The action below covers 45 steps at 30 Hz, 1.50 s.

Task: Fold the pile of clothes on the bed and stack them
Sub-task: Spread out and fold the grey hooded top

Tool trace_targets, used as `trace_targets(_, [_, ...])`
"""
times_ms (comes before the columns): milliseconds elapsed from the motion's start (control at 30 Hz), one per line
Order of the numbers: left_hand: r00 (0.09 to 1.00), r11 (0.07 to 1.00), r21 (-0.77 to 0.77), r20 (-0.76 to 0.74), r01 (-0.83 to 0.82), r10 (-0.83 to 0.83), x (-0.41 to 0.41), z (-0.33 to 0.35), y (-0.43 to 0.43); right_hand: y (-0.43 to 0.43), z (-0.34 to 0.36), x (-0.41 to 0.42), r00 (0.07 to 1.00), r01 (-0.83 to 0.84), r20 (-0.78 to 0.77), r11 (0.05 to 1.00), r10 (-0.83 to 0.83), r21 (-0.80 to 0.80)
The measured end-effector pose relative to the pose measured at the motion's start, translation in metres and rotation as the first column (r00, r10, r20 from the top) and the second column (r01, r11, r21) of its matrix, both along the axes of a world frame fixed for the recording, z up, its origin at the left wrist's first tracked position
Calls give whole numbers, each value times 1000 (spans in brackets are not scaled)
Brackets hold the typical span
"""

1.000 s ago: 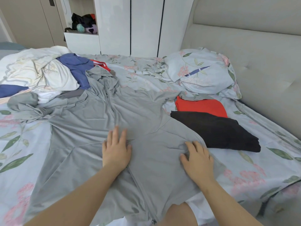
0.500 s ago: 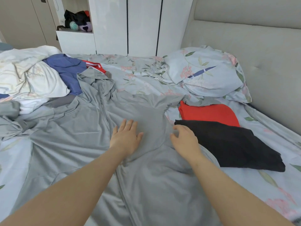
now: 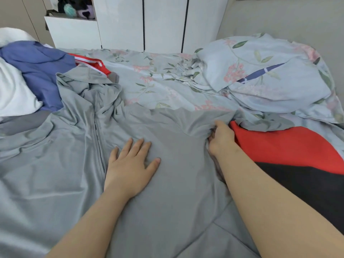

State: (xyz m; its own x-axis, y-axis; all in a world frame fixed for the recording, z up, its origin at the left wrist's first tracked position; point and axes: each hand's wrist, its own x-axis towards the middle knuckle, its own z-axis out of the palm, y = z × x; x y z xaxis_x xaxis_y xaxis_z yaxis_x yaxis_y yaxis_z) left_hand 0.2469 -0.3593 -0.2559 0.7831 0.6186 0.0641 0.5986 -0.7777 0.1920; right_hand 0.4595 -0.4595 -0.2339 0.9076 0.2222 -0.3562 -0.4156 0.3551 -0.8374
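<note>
A grey zip-up hooded garment [image 3: 65, 164] lies spread front-up across the bed, its hood bunched at the far end. My left hand [image 3: 130, 164] rests flat on its chest panel, fingers straight, just right of the zip. My right hand [image 3: 221, 136] grips a bunched fold of the grey fabric at the garment's right shoulder, fingers curled into the cloth. Right beside that hand lies a folded red garment [image 3: 283, 144], and a folded black garment [image 3: 307, 185] lies just in front of it. At far left sits a pile with a blue garment [image 3: 37, 71] and a red-and-white striped piece [image 3: 89, 62].
White bedding [image 3: 14, 94] lies at the far left. A floral pillow [image 3: 270, 75] rests at the back right against the padded headboard [image 3: 288, 19]. The floral sheet [image 3: 158, 79] shows beyond the hood. White wardrobe doors [image 3: 163, 21] stand behind the bed.
Both hands slid up the grey garment toward its shoulders. My right hand went from lying flat to gripping the fabric by the red garment. The view moved forward and closer.
</note>
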Motion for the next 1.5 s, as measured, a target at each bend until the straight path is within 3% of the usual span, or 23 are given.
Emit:
trace_targets(167, [985, 1000, -8, 170, 7, -6, -2, -5, 5, 24, 0, 36, 988, 93, -125, 995, -95, -24])
trace_targets(200, [970, 999, -38, 241, 9, 0, -3, -7, 7, 26, 1, 37, 978, 190, -83, 981, -192, -30])
trace_targets(267, [882, 981, -196, 466, 17, 78, -4, -7, 11, 30, 6, 24, 919, 323, 252, 946, -304, -37])
trace_targets(300, [782, 938, -346, 593, 32, 192, -5, -5, 12, 32, 14, 7, 854, 295, 472, 951, -219, -93])
trace_targets(367, [441, 701, -683, 704, 206, 556, -8, 6, 16, 33, 34, -36, 611, 142, 750, 897, 253, -418])
trace_targets(400, [250, 553, -755, 646, 353, 722, -12, 12, 20, 33, 41, -54, 439, 58, 709, 770, 552, -635])
trace_targets(433, [105, 418, -760, 531, 498, 841, -18, 17, 25, 33, 43, -71, 287, -18, 555, 584, 781, -812])
trace_targets(467, [23, 314, -720, 417, 619, 909, -24, 20, 30, 31, 42, -88, 177, -104, 373, 394, 911, -913])
trace_targets(500, [-8, 251, -675, 341, 694, 940, -29, 21, 34, 27, 37, -103, 118, -179, 255, 273, 960, -945])
trace_targets(533, [-8, 219, -647, 312, 730, 950, -32, 21, 36, 21, 29, -115, 129, -236, 253, 278, 959, -931])
trace_targets(567, [13, 206, -644, 318, 737, 948, -34, 21, 37, 15, 21, -124, 211, -260, 332, 380, 920, -888])
trace_targets(633, [81, 210, -679, 370, 704, 925, -31, 20, 34, 7, 8, -129, 495, -194, 504, 656, 708, -730])
trace_targets(667, [115, 215, -699, 392, 682, 913, -29, 20, 33, 7, 5, -125, 616, -114, 533, 735, 580, -669])
trace_targets(733, [165, 215, -730, 411, 648, 897, -26, 20, 32, 13, 9, -116, 736, -23, 513, 774, 442, -633])
trace_targets(833, [257, 198, -770, 425, 607, 868, -23, 19, 34, 32, 14, -114, 711, -106, 427, 686, 559, -720])
trace_targets(900, [356, 231, -832, 444, 504, 822, -18, 18, 39, 44, 6, -118, 637, -34, 434, 585, 637, -810])
trace_targets(967, [536, 425, -874, 481, 235, 693, -8, 22, 47, 48, -4, -122, 581, 134, 503, 535, 639, -834])
trace_targets(1033, [684, 662, -748, 502, 37, 529, 11, 30, 54, 45, -9, -119, 648, 132, 568, 659, 508, -740])
trace_targets(1133, [786, 868, -493, 562, 66, 259, 51, 43, 63, 40, -8, -113, 757, 119, 584, 816, 294, -566])
trace_targets(1233, [857, 927, -330, 514, 176, 21, 94, 40, 77, 40, -11, -105, 756, 138, 596, 823, 272, -550])
trace_targets(1300, [909, 929, -312, 413, 202, -59, 114, 32, 85, 40, -13, -101, 766, 133, 581, 816, 276, -562])
trace_targets(1400, [968, 958, -272, 249, 86, -16, 132, 19, 88, 42, -15, -95, 765, 126, 555, 768, 328, -628])
trace_targets(1500, [928, 952, -304, 343, -35, 144, 135, 12, 82, 43, -16, -92, 757, 115, 537, 733, 372, -670])
